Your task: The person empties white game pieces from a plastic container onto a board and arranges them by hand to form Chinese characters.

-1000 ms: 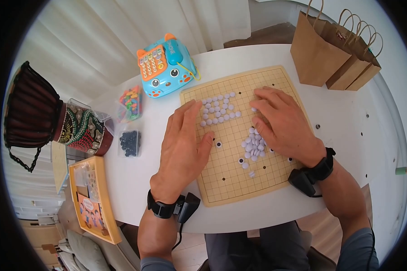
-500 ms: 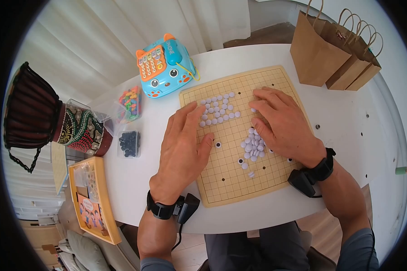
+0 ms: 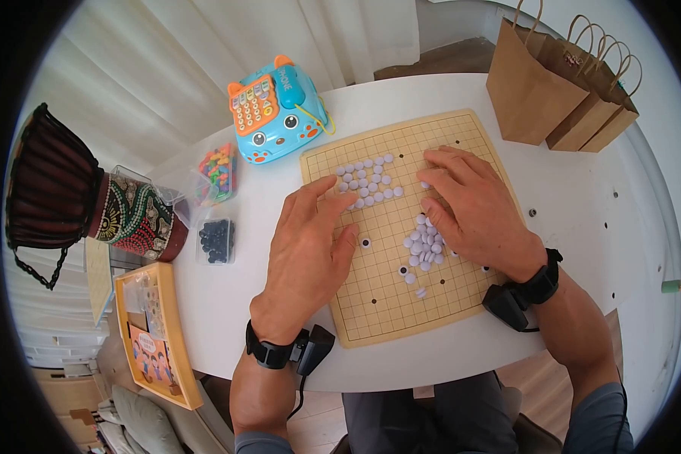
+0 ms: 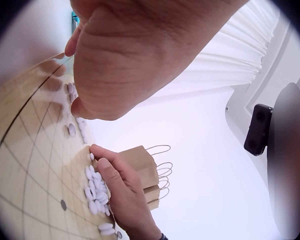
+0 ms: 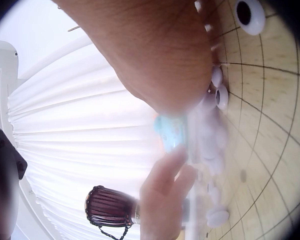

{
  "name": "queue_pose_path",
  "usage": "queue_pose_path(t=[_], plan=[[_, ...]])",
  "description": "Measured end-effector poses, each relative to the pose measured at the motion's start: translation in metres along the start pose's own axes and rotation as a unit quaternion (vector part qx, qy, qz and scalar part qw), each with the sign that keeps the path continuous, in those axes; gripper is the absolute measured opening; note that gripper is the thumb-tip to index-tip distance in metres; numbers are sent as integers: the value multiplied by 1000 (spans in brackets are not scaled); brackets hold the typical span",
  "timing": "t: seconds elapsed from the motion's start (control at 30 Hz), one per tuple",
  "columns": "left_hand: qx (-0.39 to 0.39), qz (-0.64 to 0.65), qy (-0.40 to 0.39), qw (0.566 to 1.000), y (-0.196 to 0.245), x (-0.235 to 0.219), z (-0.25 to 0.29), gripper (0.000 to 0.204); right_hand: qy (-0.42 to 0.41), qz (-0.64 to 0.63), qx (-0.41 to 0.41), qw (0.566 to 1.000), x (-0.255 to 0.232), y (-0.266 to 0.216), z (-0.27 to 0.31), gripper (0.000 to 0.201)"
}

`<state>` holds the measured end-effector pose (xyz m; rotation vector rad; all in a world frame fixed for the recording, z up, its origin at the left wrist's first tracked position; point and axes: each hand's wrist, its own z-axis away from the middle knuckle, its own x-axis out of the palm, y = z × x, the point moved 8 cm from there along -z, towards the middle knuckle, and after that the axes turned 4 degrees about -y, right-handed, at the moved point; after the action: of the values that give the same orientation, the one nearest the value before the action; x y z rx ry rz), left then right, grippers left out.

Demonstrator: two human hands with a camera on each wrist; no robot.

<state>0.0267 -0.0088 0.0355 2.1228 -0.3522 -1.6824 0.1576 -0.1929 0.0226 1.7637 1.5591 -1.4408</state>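
Observation:
A square-gridded wooden board (image 3: 386, 303) holds white pieces laid in rows (image 3: 374, 187) at its upper left and a loose heap of white pieces (image 3: 425, 244) near its middle. The left hand (image 3: 303, 253) lies over the board's left side, fingers spread and slightly bent, the index fingertip at the lower-left pieces of the rows, covering some. Over the upper right, the right hand (image 3: 480, 208) has relaxed, bent fingers, with one white piece (image 3: 424, 184) at a fingertip and the heap beside its thumb. In the left wrist view the right hand (image 4: 127, 195) is beside the heap.
A blue toy phone (image 3: 280, 121) stands behind the board. To the left are a box of colourful pieces (image 3: 218, 174), a box of dark pieces (image 3: 217, 242), a drum (image 3: 140, 212) and a yellow tray (image 3: 119, 303). Paper bags (image 3: 533, 91) stand at the back right.
The left index finger has moved down and right to the lower-left pieces of the rows, and the finger beside it has shifted slightly. The right hand has hardly moved.

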Motion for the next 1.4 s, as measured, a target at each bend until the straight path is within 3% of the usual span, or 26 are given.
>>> queue_pose_path(t=[0.93,1.03,1.2,1.4], plan=[[25,-16,-40,999,8,8,-1,44,7,-5,1,1000,1,-1,0,32],[35,-28,-40,998,9,8,0,47,7,-16,3,1000,-1,-2,0,31],[18,-3,1,1000,7,2,0,69,9,-29,-3,1000,-2,-3,0,28],[-20,42,20,999,-5,2,-3,68,35,-70,-4,997,-3,3,-2,18]])
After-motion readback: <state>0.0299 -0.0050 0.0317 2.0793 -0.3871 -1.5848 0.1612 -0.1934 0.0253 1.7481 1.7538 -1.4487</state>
